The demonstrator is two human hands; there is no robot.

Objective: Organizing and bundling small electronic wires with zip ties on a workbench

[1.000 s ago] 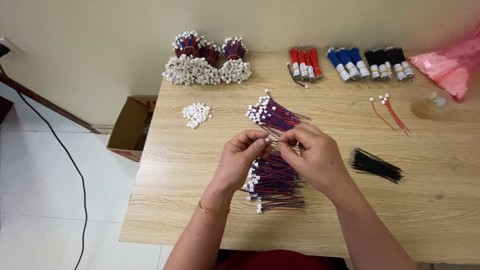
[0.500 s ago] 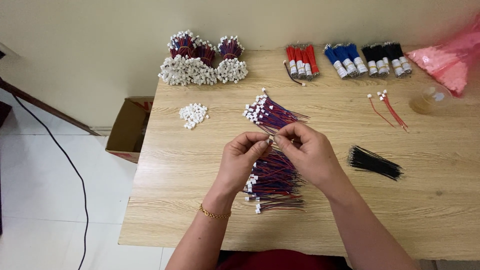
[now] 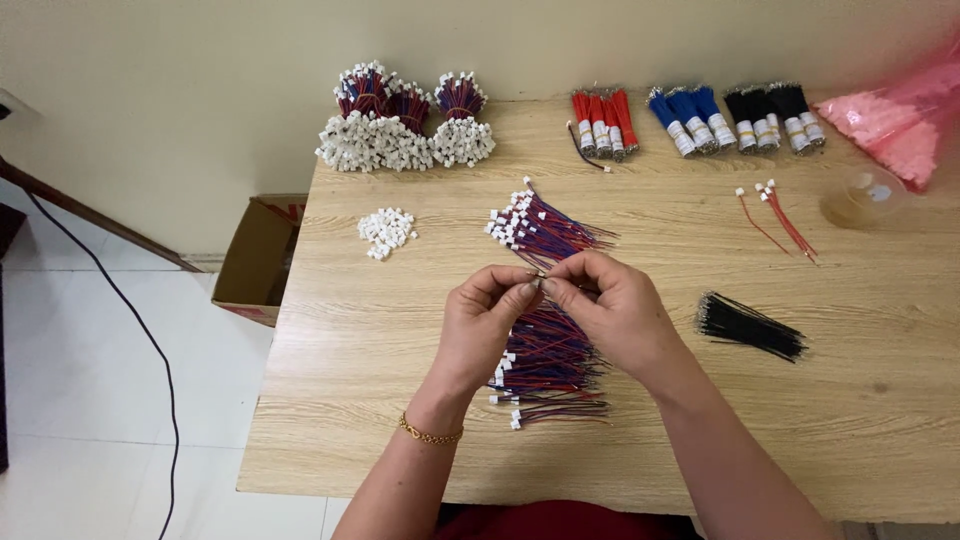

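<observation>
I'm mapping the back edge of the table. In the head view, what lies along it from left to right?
White-connector wire bundles → red wire bundles → blue wire bundles → black wire bundles → pink plastic bag.

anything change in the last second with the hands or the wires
Hardly anything. The left hand and right hand stay together over the wire pile, fingertips pinching something small between them, too small to tell what. Nothing was picked up or put down. The loose white connectors, the black wires and the bundles along the wall lie where they were.
</observation>
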